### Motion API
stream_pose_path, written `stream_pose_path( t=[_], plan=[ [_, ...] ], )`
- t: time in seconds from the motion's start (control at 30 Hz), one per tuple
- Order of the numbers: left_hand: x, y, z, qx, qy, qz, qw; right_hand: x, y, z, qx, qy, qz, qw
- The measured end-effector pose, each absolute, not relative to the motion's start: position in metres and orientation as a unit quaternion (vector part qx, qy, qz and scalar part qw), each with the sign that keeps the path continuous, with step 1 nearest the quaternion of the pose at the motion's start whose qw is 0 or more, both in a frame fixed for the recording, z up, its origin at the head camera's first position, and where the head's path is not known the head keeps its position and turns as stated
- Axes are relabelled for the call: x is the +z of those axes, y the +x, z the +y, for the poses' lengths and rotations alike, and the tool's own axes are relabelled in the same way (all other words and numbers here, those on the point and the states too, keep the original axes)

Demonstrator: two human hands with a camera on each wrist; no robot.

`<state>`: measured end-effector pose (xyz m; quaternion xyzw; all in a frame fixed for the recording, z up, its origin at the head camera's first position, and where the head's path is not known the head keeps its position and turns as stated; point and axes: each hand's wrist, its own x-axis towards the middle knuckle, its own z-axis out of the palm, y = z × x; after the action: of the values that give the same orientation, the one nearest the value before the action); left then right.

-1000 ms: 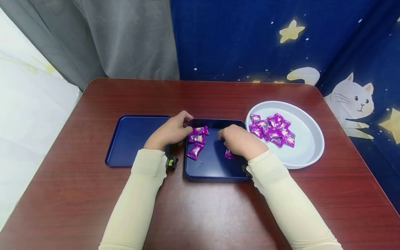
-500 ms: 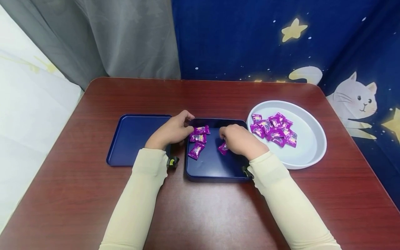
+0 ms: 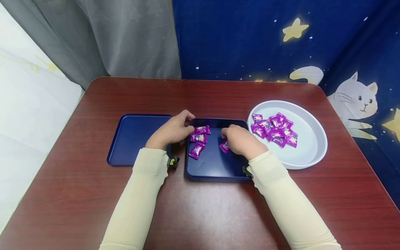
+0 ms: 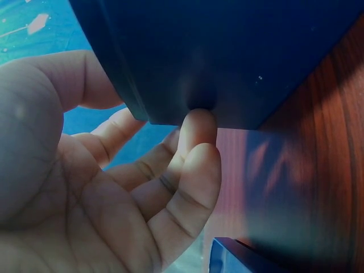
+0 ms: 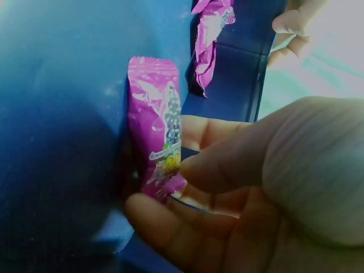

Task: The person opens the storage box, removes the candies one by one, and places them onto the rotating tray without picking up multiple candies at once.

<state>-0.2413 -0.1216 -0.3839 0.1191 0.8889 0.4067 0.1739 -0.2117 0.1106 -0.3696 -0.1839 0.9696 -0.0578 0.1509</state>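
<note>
My right hand (image 3: 243, 140) is inside the dark blue box (image 3: 215, 178), pinching a purple-wrapped candy (image 5: 154, 128) between thumb and fingertips. In the right wrist view this candy stands along the blue surface, its lower end at the fingers. At the box's far left corner, my left hand (image 3: 172, 131) holds the wall, thumb at the rim and fingers curled against the outside (image 4: 202, 170). Three more candies lie along the box's left side, among them a tilted candy (image 3: 197, 150) nearest the front.
To the right, a round white tray (image 3: 312, 149) bears a pile of purple candies (image 3: 276, 130). A flat blue lid-like tray (image 3: 131, 139) lies left of the box, partly behind the left forearm. All rest on a reddish-brown table (image 3: 200, 215).
The candy under my right hand has shifted left and away from me within the box, showing more from beneath the fingers. My left hand stays at the corner.
</note>
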Motion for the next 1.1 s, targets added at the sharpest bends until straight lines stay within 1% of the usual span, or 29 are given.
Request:
stream_pose_path(
  t=[0.17, 0.33, 0.6, 0.77, 0.93, 1.1],
  plan=[
    [-0.3835, -0.2415, -0.1211, 0.410, 0.114, 0.888, 0.175, -0.3671, -0.2085, 0.1096, -0.034, -0.186, 0.967, 0.173],
    [-0.3840, -0.2418, -0.1213, 0.410, 0.111, 0.888, 0.176, -0.3685, -0.2085, 0.1089, -0.016, -0.190, 0.965, 0.182],
    [-0.3852, -0.2420, -0.1223, 0.410, 0.113, 0.887, 0.178, -0.3725, -0.2115, 0.1103, 0.005, -0.223, 0.962, 0.157],
    [-0.3854, -0.2418, -0.1223, 0.405, 0.116, 0.891, 0.173, -0.3740, -0.2138, 0.1129, -0.021, -0.248, 0.958, 0.141],
    [-0.3862, -0.2414, -0.1219, 0.408, 0.114, 0.889, 0.175, -0.3742, -0.2150, 0.1149, -0.059, -0.256, 0.954, 0.143],
    [-0.3856, -0.2406, -0.1203, 0.411, 0.112, 0.887, 0.176, -0.3734, -0.2164, 0.1166, -0.078, -0.247, 0.953, 0.158]
  ],
)
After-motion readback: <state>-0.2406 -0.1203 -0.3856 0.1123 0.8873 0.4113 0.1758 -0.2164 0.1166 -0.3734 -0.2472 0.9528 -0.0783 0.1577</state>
